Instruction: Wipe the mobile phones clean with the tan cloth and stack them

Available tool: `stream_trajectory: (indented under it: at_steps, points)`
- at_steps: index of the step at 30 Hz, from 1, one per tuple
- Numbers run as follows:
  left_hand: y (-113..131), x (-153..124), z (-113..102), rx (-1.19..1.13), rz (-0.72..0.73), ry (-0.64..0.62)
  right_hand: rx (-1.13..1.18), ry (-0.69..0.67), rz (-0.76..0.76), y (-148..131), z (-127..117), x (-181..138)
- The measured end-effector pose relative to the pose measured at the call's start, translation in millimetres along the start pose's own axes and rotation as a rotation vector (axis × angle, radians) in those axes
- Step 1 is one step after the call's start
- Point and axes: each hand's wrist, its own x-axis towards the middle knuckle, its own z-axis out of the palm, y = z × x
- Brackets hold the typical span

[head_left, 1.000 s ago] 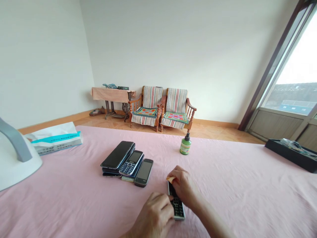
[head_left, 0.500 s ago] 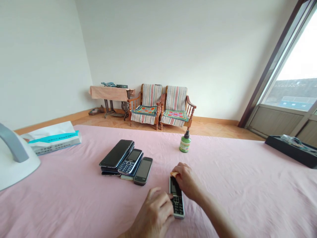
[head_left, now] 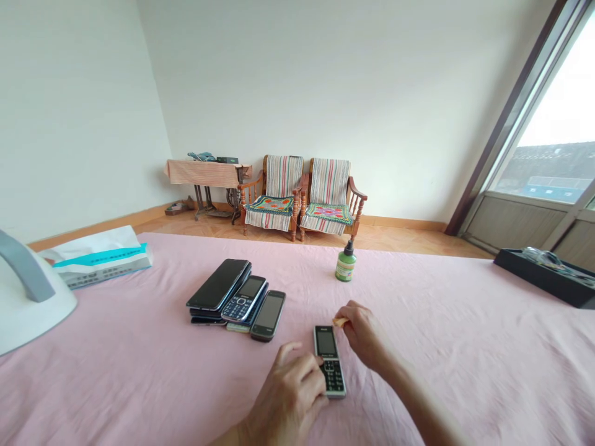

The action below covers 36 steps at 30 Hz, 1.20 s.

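Observation:
A keypad mobile phone (head_left: 327, 347) with a black face and silver edge lies face up on the pink cloth. My left hand (head_left: 295, 390) grips its left side, fingertips at the keypad, and hides part of that edge. Just right of the phone's top, my right hand (head_left: 360, 328) is closed on a small yellow-orange cloth (head_left: 340, 322), only a corner of which shows. The phone's screen is uncovered. To the left of my hands, a grey phone (head_left: 269, 314) lies beside a blue keypad phone (head_left: 244, 299) and a stack of black smartphones (head_left: 220, 284).
A green bottle (head_left: 345, 265) with a black top stands beyond my right hand. At the left are a tissue pack (head_left: 102, 257) and a white appliance with a grey handle (head_left: 32, 291). A black box (head_left: 542, 279) holding clear items sits far right. Two chairs (head_left: 328, 198) stand beyond the table.
My right hand has moved right with the yellow-orange cloth, off the phone's top, and the screen is now in full view. My left hand stays on the phone.

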Motion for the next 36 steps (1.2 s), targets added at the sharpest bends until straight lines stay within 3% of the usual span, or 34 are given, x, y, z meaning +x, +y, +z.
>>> stream_trajectory:
  at_steps: [7, 13, 19, 24, 30, 32, 36]
  points:
    - [4, 1, -4, -0.017, -0.045, 0.008, 0.104, 0.020, -0.021, -10, 3, -17]
    - [8, 3, -6, -0.030, -0.052, -0.024, 0.165, -0.137, -0.068, -29, -7, -30]
    - [6, 2, -6, -0.036, -0.080, -0.034, 0.150, -0.001, -0.046, -24, 3, -17]
    - [6, 1, -6, -0.023, -0.093, -0.046, 0.188, -0.169, -0.110, -23, -3, -23]
    - [6, 1, -6, -0.021, -0.100, -0.046, 0.141, 0.048, -0.066, -20, 11, -14]
    - [7, 0, -7, -0.018, -0.116, -0.053, 0.158, 0.007, -0.086, -22, 10, -15]
    - [8, 0, -8, -0.027, -0.140, -0.074, 0.252, -0.234, -0.165, -23, -5, -23]
